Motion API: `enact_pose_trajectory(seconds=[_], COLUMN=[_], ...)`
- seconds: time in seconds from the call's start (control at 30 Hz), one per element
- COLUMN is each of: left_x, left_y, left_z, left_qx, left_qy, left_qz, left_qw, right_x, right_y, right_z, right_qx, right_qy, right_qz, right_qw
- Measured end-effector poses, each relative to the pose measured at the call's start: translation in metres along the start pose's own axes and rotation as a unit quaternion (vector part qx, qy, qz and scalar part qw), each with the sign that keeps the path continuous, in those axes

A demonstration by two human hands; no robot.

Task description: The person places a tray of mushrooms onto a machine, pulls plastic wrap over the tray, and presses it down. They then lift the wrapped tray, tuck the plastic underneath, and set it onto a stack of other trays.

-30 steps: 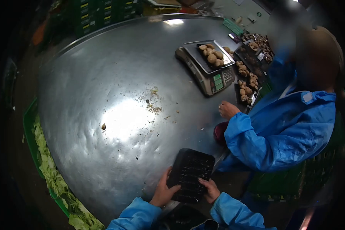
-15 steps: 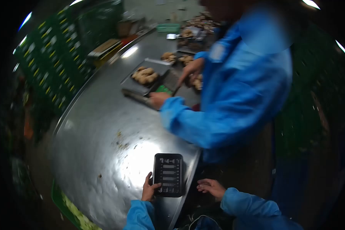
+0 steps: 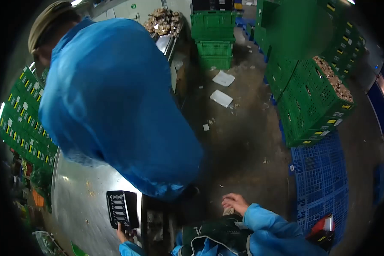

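My left hand (image 3: 123, 233) grips the near end of a shallow black plastic tray (image 3: 116, 209), thumb on top and the other fingers mostly hidden. Pale rectangular marks run along the tray's bottom, and no produce shows in it. It is at the right edge of the metal table (image 3: 74, 200). My right hand (image 3: 236, 203) hangs in front of my body, off the table, its fingers loosely bent and partly apart. Just below its fingers is a small pale patch (image 3: 228, 211) that I cannot make out.
A co-worker in a blue smock (image 3: 115, 98) leans over the table close ahead. Green crates (image 3: 315, 102), some filled with brownish produce, stand on the right near a blue pallet (image 3: 320, 179). More green crates (image 3: 213, 49) are stacked behind. White sheets (image 3: 221, 98) lie on the floor.
My view has swung to the right, so the tray and table appear further left. The co-worker now bends closer with their back towards me. My left hand keeps the tray.
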State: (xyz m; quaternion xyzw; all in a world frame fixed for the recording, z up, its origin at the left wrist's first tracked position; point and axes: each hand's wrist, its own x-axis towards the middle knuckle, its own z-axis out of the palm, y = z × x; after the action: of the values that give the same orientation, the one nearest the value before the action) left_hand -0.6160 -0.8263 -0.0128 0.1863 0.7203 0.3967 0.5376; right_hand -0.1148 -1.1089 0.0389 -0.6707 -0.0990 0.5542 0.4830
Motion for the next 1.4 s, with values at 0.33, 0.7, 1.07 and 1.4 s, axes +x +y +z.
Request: enact_pose_trajectory(seconds=[0.33, 0.7, 1.07, 1.4], left_x=[0.039, -0.157, -0.162, -0.089], left_y=[-0.03, -0.151, -0.008, 0.26], left_z=[-0.006, 0.403, 0.893, 0.975], left_qx=[0.187, 0.362, 0.103, -0.273], left_qy=[0.53, -0.146, -0.439, -0.126], left_qz=[0.152, 0.141, 0.063, 0.154], left_qw=[0.813, 0.91, 0.891, 0.941], right_x=[0.053, 0.262, 0.393, 0.786], right_y=[-0.062, -0.051, -0.189, -0.674], right_z=[-0.164, -0.4, -0.618, -0.459], right_qx=[0.04, -0.027, -0.029, -0.185], right_qy=[0.015, 0.161, 0.253, -0.029], right_qz=[-0.01, 0.181, 0.299, -0.074], right_qw=[0.999, 0.97, 0.92, 0.98])
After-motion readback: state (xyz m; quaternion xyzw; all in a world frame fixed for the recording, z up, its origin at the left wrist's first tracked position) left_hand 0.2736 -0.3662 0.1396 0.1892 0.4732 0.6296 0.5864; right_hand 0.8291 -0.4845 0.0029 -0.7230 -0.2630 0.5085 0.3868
